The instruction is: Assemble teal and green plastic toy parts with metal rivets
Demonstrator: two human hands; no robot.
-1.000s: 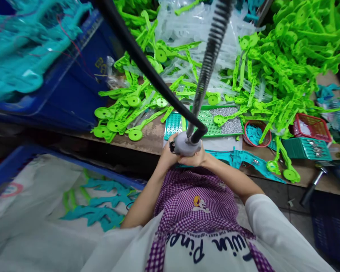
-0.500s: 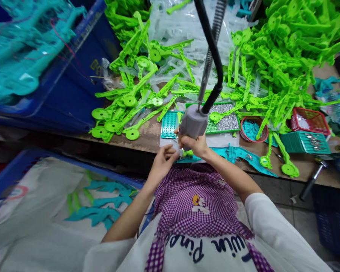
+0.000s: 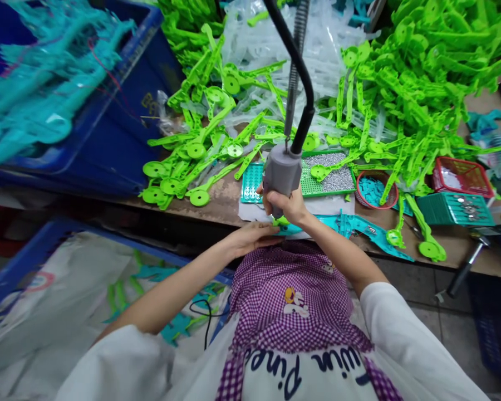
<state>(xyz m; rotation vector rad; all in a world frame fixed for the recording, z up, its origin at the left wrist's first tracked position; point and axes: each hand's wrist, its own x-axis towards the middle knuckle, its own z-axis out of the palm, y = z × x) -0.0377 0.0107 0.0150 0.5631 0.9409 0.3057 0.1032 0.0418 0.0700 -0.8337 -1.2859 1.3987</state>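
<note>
A grey electric screwdriver (image 3: pixel 282 171), hung from a spring with a black cable, stands nearly upright in my right hand (image 3: pixel 291 207). My fingers wrap round its body, and its tip points down at a small green piece (image 3: pixel 281 221) on a long teal plastic part (image 3: pixel 359 227). That part lies along the table's front edge. My left hand (image 3: pixel 254 236) holds the part's left end at the near edge, fingers together and partly hidden. Behind the screwdriver are a teal tray (image 3: pixel 251 184) of small pieces and a green tray (image 3: pixel 326 194) full of small metal screws.
Green plastic arms (image 3: pixel 426 83) heap across the table, with clear plastic pieces (image 3: pixel 275 33) among them. A red basket (image 3: pixel 397 192) holds teal bits. Stacked teal trays (image 3: pixel 436 209) and a hammer (image 3: pixel 467 264) lie right. Blue bins (image 3: pixel 108 120) with teal parts stand left.
My left hand has moved right and flattened against the near edge of the teal part. The screwdriver has come down slightly onto the green piece and looks more upright.
</note>
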